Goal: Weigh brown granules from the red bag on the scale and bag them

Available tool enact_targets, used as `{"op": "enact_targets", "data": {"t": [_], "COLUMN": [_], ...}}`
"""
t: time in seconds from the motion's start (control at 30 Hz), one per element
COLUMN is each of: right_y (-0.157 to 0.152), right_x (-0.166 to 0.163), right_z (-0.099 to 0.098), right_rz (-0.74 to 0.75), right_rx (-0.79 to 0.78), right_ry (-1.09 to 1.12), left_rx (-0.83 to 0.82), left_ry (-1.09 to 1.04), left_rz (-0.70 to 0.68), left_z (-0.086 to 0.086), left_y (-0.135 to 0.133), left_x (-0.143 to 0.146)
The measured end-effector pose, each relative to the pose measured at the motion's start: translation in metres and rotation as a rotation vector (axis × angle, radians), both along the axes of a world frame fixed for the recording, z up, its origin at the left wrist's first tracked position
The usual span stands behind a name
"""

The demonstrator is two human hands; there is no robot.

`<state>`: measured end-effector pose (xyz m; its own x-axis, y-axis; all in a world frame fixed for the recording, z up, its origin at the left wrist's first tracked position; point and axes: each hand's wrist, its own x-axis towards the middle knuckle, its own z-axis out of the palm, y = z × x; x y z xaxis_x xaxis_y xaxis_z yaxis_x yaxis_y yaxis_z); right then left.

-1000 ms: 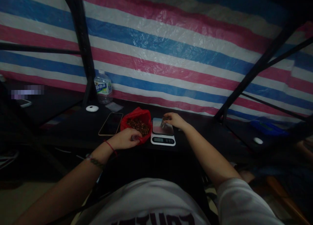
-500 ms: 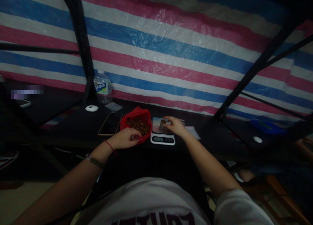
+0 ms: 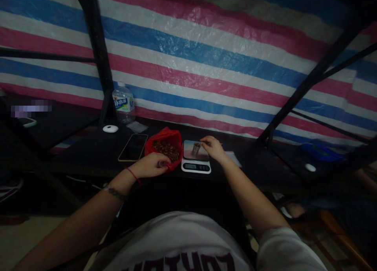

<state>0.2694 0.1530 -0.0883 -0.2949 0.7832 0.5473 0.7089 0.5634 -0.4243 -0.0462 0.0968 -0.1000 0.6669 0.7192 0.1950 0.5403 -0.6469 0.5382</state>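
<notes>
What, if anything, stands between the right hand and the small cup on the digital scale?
Nothing visible does: the right hand is close beside the small cup, which stands on the digital scale; whether they touch is unclear.

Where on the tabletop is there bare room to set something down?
Left of the phone, in front of the white round object; also between the white sheet and the right-hand frame post. Crowded: phone, red bag and scale sit nearly edge to edge.

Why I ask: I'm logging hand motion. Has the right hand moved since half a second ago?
Yes. Judged against the digital scale, the right hand has shifted slightly rightward, from around the small cup to beside it.
</notes>
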Motion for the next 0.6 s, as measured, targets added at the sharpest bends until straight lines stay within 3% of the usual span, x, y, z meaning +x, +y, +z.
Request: {"op": "enact_targets", "data": {"t": [0.1,0.23,0.47,0.6], "right_y": [-0.008,-0.016,0.001,0.009], "right_x": [-0.022,-0.071,-0.143,-0.157], "right_z": [0.016,0.030,0.015,0.006], "right_rz": [0.087,0.313,0.468,0.485], "right_rx": [0.009,-0.080,-0.279,-0.234], "right_ry": [-0.039,-0.264,-0.610,-0.715], "left_rx": [-0.011,0.012,0.006,-0.007], "left_ry": [-0.017,-0.037,-0.050,-0.057], "left_rz": [-0.002,-0.012,-0.030,-0.027], "left_z": [0.000,0.000,0.003,0.004], "left_y": [0.000,-0.001,-0.002,-0.002], "left_x": [0.000,0.000,0.000,-0.001]}}
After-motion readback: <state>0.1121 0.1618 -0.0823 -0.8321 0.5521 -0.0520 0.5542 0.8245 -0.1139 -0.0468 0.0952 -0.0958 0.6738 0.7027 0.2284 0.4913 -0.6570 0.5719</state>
